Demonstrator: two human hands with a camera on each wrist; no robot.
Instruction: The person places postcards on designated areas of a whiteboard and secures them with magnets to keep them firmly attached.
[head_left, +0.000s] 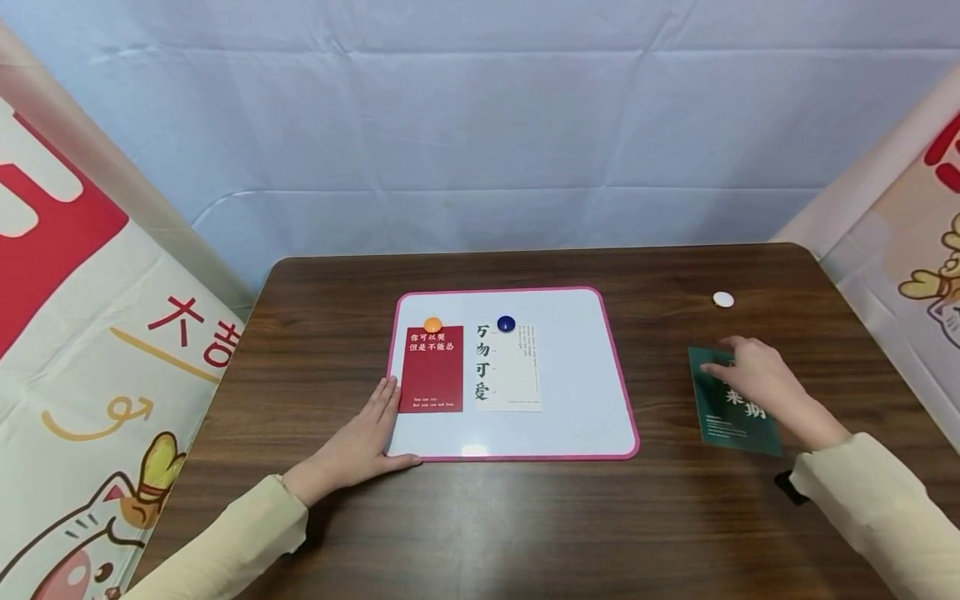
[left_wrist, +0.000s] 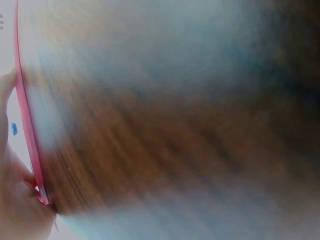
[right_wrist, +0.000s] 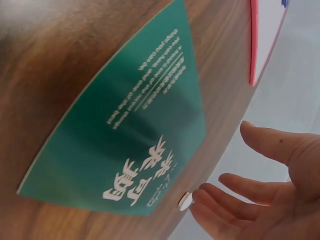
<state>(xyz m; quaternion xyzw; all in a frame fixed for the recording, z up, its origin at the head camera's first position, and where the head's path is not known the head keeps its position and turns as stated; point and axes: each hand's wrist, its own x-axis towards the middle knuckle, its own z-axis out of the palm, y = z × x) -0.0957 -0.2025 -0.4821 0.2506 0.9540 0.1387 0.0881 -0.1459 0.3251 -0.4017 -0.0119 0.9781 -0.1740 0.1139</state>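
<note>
My left hand rests at the lower left corner of a pink-rimmed whiteboard, fingers along its left edge and thumb at the bottom edge. On the board lie a red card under an orange round magnet and a white card under a dark blue magnet. Over a green card on the table, my right hand hovers with loosely bent fingers and nothing in them. The right wrist view shows the thumb and fingers apart, clear of the green card.
A white round magnet lies on the table beyond the green card. Near the right sleeve is a small black object, partly covered. A pale cloth hangs behind the table, with printed cloths at both sides.
</note>
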